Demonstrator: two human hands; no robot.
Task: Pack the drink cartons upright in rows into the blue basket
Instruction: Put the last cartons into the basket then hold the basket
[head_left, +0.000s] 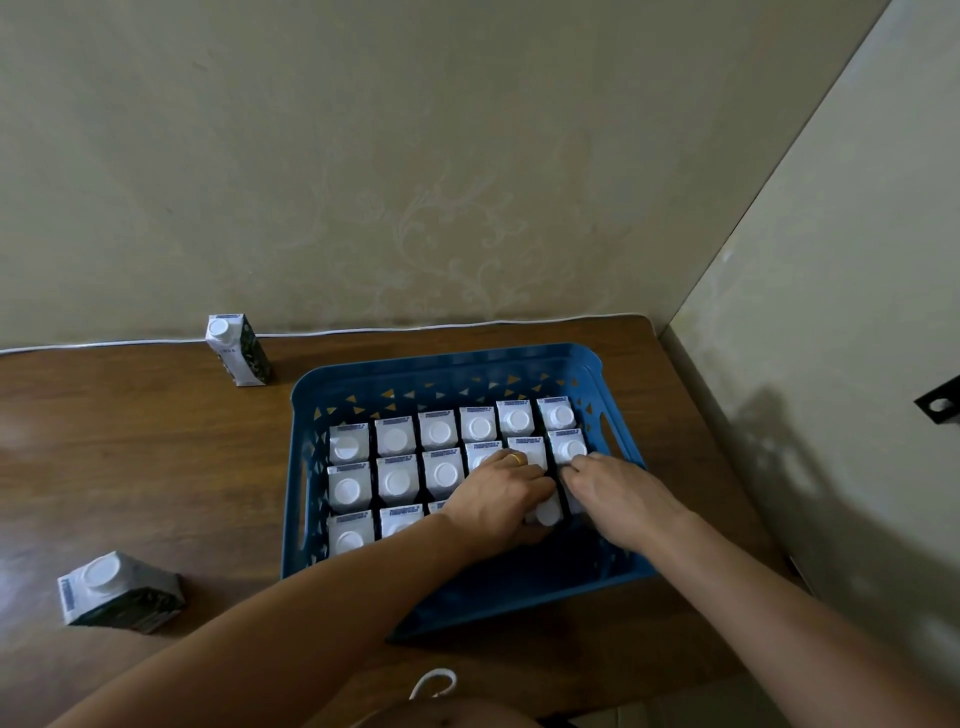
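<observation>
The blue basket (441, 364) stands on the brown table and holds several upright cartons with white caps (397, 480) in three rows. My left hand (498, 493) grips a carton (548, 512) in the front row, towards the right, its fingers curled round it. My right hand (613, 486) lies just to its right, fingertips curled over the tops of the neighbouring cartons; what it holds is hidden. Two more cartons are outside the basket: one upright (236, 349) at the back left, one (117, 590) near the front left.
A white cable (363, 330) runs along the table's back edge against the wall. The wall corner closes in on the right. A white cord loop (434, 683) shows at the bottom, by my body.
</observation>
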